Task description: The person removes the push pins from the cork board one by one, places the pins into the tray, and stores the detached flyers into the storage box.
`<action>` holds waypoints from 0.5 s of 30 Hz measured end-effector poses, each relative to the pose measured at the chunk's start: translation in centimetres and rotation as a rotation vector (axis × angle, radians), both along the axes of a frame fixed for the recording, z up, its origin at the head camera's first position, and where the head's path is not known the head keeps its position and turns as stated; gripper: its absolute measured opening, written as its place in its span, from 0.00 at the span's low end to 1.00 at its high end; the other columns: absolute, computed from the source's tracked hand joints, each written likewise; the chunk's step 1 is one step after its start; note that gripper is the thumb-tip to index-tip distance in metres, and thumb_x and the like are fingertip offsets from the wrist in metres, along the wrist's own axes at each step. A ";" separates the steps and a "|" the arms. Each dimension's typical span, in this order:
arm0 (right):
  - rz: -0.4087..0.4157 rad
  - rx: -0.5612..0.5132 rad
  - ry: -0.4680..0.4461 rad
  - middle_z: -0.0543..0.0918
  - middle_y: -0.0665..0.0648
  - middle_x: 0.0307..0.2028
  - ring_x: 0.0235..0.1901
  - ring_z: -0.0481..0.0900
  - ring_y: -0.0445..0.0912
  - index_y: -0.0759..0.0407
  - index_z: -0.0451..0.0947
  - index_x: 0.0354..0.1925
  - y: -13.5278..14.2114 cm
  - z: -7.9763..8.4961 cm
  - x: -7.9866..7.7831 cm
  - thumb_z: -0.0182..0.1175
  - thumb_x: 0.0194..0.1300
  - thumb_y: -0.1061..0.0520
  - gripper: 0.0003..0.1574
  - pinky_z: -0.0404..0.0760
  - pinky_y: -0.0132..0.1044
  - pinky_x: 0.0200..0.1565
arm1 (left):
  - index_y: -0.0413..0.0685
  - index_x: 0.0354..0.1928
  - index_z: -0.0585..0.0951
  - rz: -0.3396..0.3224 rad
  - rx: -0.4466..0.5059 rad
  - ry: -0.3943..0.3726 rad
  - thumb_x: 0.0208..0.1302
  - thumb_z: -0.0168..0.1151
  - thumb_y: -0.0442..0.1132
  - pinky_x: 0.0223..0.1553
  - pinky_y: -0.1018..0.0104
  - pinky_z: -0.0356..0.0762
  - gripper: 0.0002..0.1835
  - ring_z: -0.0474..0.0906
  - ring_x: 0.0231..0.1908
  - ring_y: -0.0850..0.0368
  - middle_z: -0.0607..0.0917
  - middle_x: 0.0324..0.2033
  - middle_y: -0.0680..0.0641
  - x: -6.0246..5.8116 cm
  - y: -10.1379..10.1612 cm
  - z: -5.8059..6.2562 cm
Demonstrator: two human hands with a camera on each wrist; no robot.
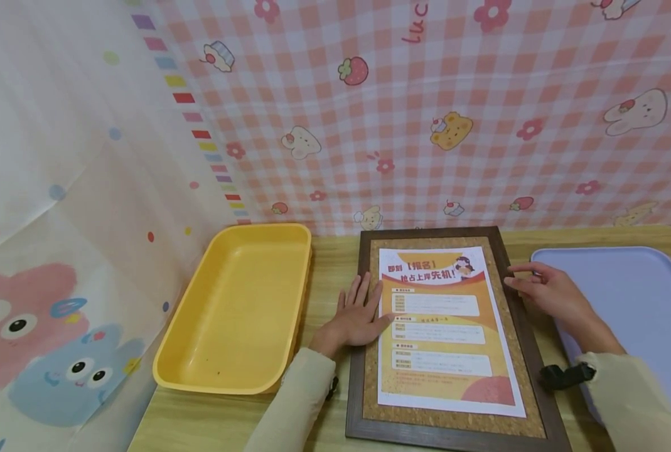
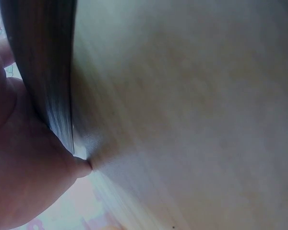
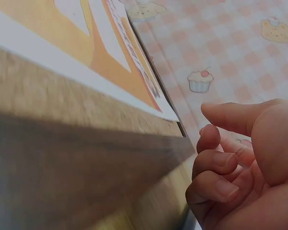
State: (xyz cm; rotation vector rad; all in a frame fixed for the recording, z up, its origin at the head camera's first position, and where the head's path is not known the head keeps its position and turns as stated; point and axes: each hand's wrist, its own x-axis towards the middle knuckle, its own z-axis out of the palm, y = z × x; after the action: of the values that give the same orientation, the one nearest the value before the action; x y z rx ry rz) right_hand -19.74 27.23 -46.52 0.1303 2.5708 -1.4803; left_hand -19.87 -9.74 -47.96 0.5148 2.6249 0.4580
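A cork board [image 1: 454,424] in a dark wooden frame [image 1: 356,389] lies on the table, bearing a printed orange-and-white sheet of paper [image 1: 442,339]. My left hand [image 1: 358,319] rests flat across the frame's left side, fingers spread and thumb at the paper's left edge. The left wrist view shows that hand [image 2: 29,167] against the dark frame edge [image 2: 50,62]. By the frame's upper right side is my right hand [image 1: 563,304]. Up close, this hand [image 3: 245,158] has loosely curled fingers, an extended thumb and nothing in it, just off the frame's side [image 3: 62,177].
On the left stands a yellow tray [image 1: 245,301]. A lilac tray [image 1: 634,301] lies at the right, partly under my right forearm. Behind the wooden table [image 1: 326,263] hangs a pink checked cloth [image 1: 403,113]; a white cloth [image 1: 86,207] with cartoons borders the left.
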 end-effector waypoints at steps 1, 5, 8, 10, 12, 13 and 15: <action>0.005 -0.012 -0.009 0.74 0.43 0.26 0.27 0.70 0.37 0.68 0.67 0.67 -0.3 0.0 -0.1 0.58 0.71 0.42 0.39 0.73 0.33 0.29 | 0.58 0.79 0.36 0.000 0.006 0.001 0.75 0.35 0.65 0.73 0.43 0.24 0.41 0.16 0.75 0.54 0.24 0.77 0.50 0.1 0.0 0.1; 0.000 -0.049 -0.036 0.75 0.44 0.24 0.26 0.71 0.38 0.67 0.65 0.67 -1.2 0.0 -0.5 0.57 0.72 0.44 0.37 0.73 0.33 0.27 | 0.57 0.80 0.36 -0.002 0.017 -0.006 0.75 0.35 0.64 0.73 0.42 0.24 0.41 0.17 0.76 0.53 0.24 0.77 0.50 0.2 0.0 0.3; -0.010 -0.064 -0.045 0.76 0.45 0.24 0.24 0.70 0.39 0.67 0.64 0.67 -1.8 -0.1 -0.8 0.57 0.73 0.45 0.36 0.71 0.34 0.25 | 0.58 0.79 0.36 -0.003 0.017 -0.005 0.75 0.34 0.65 0.73 0.42 0.24 0.41 0.17 0.76 0.53 0.24 0.77 0.50 0.2 -0.1 0.2; -0.009 -0.073 -0.046 0.76 0.46 0.24 0.23 0.70 0.39 0.67 0.63 0.67 -2.2 -0.1 -1.0 0.57 0.73 0.46 0.36 0.70 0.34 0.24 | 0.58 0.79 0.36 -0.001 0.013 -0.001 0.75 0.34 0.65 0.73 0.42 0.24 0.41 0.17 0.76 0.53 0.24 0.77 0.50 0.2 -0.1 0.1; -0.007 -0.080 -0.050 0.76 0.46 0.23 0.21 0.69 0.39 0.67 0.63 0.68 -2.4 -0.1 -1.2 0.57 0.73 0.47 0.36 0.69 0.34 0.23 | 0.57 0.80 0.37 0.001 0.018 0.005 0.75 0.35 0.65 0.73 0.41 0.26 0.41 0.18 0.76 0.52 0.26 0.77 0.49 0.1 -0.1 0.1; -0.003 -0.075 -0.051 0.76 0.47 0.24 0.21 0.69 0.39 0.67 0.62 0.69 -2.6 -0.1 -1.3 0.57 0.73 0.47 0.37 0.68 0.34 0.22 | 0.57 0.80 0.38 0.003 0.022 0.009 0.75 0.36 0.65 0.73 0.41 0.26 0.41 0.19 0.76 0.52 0.26 0.78 0.49 0.2 -0.1 0.2; 0.005 -0.059 -0.057 0.76 0.48 0.24 0.21 0.69 0.40 0.67 0.62 0.70 -2.8 -0.2 -1.5 0.57 0.73 0.48 0.37 0.68 0.34 0.22 | 0.57 0.80 0.38 0.002 0.016 0.013 0.75 0.36 0.65 0.73 0.41 0.27 0.41 0.20 0.76 0.51 0.27 0.78 0.49 0.2 0.0 0.4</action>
State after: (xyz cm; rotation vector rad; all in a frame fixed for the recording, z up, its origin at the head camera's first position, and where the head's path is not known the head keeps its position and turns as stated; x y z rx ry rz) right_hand -21.24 24.48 -46.73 0.1560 2.4791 -1.5266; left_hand -19.71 -9.77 -47.60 0.5219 2.6361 0.4783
